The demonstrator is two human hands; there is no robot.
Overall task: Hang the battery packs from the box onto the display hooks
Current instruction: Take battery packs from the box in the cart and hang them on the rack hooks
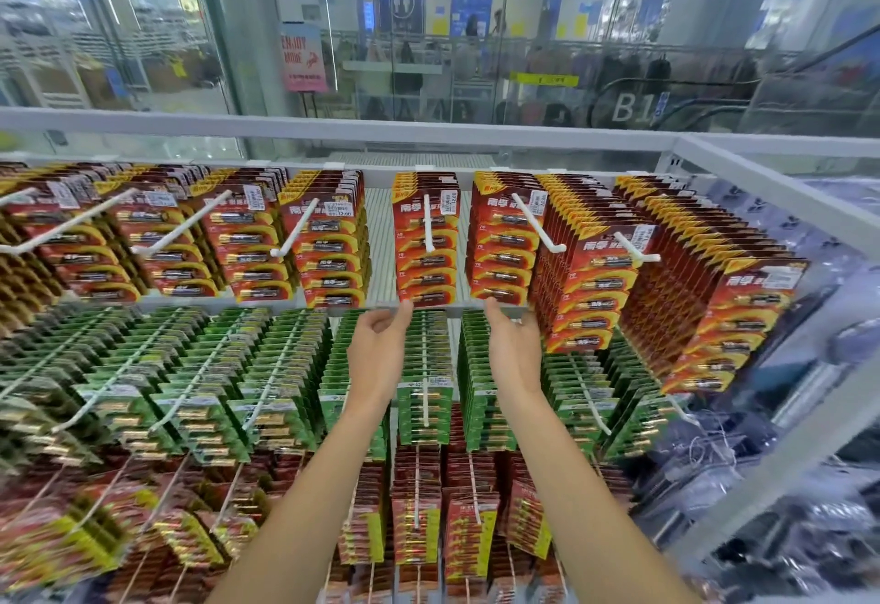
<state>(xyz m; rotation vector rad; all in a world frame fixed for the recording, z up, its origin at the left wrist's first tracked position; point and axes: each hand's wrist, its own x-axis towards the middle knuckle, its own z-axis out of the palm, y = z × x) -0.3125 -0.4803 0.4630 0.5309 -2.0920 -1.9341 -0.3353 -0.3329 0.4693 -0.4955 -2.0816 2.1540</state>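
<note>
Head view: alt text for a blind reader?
The left hand and right hand, both empty, fingers relaxed, are raised just under red battery packs hanging on white hooks in the top row. Green packs hang below.

I am looking into a shop. A retail rack is filling my view, with rows of red battery packs point(426, 241) and green battery packs point(424, 408) hanging on white display hooks point(428, 222), the front cards carrying price stickers point(449, 201). Behind the rack a glass wall point(143, 32) is showing a mall concourse: a pink promotional sign point(303, 56), a rail of clothes point(619, 65) and an escalator point(631, 107) marked B1.
</note>
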